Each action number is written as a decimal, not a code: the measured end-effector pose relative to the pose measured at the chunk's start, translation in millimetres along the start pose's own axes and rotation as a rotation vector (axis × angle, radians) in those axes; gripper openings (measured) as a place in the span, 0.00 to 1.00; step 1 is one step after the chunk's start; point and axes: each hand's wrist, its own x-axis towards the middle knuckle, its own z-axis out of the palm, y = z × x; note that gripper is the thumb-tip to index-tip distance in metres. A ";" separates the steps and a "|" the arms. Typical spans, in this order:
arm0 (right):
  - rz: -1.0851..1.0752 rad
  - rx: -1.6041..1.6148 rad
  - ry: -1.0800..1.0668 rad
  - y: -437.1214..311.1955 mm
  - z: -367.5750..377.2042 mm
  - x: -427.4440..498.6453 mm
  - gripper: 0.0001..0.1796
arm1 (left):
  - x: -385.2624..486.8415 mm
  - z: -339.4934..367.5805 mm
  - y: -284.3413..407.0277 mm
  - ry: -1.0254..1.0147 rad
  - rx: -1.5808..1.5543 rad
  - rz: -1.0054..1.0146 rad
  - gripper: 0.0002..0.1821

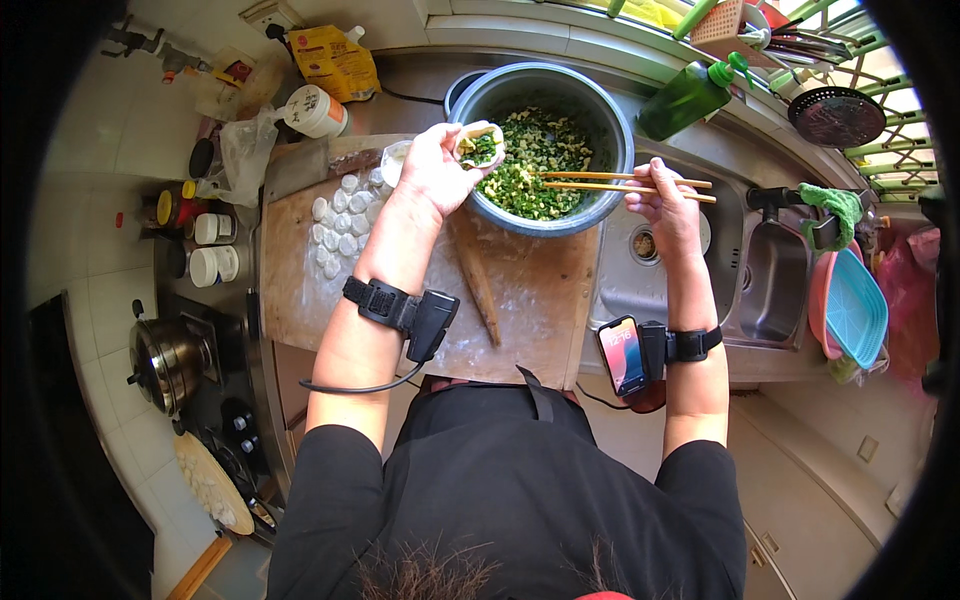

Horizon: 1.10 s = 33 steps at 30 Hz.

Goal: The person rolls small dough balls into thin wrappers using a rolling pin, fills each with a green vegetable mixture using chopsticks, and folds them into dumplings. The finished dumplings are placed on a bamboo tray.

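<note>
My left hand (436, 171) holds a round dough wrapper (489, 159) with chopped green and yellow filling on it, over the near left rim of a deep grey pot (616, 120). Inside the pot lies more of the chopped filling (544, 142). A pair of wooden chopsticks (600, 181) is gripped in my right hand (666, 206), their tips down at the filling. Below the pot a wooden rolling pin (475, 281) rests on a floured wooden board (532, 322). Several small floured dough pieces (343, 223) lie on the board's left side.
A cleaver (296, 172) lies at the board's back left corner. White jars (214, 265) and a yellow pouch (334, 64) stand on the left and back. A steel sink (637, 289) and green bottle (684, 101) are to the right. On the left are a lidded pot (169, 367) and stove.
</note>
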 end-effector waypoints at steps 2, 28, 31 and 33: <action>-0.031 -0.001 0.020 -6.2 -5.4 -1.7 0.17 | 4.3 0.3 -3.4 0.015 -0.002 -0.008 0.18; -0.417 -0.242 -0.249 -80.1 22.8 -27.9 0.19 | -4.2 20.3 -29.9 -0.108 0.084 -0.202 0.25; -0.395 -0.101 -0.141 -79.5 16.3 -24.6 0.19 | -7.6 23.2 -28.7 -0.080 0.082 -0.162 0.24; -0.383 -0.131 -0.066 -70.2 8.9 -19.9 0.18 | -4.1 18.7 -25.8 -0.073 0.053 -0.170 0.23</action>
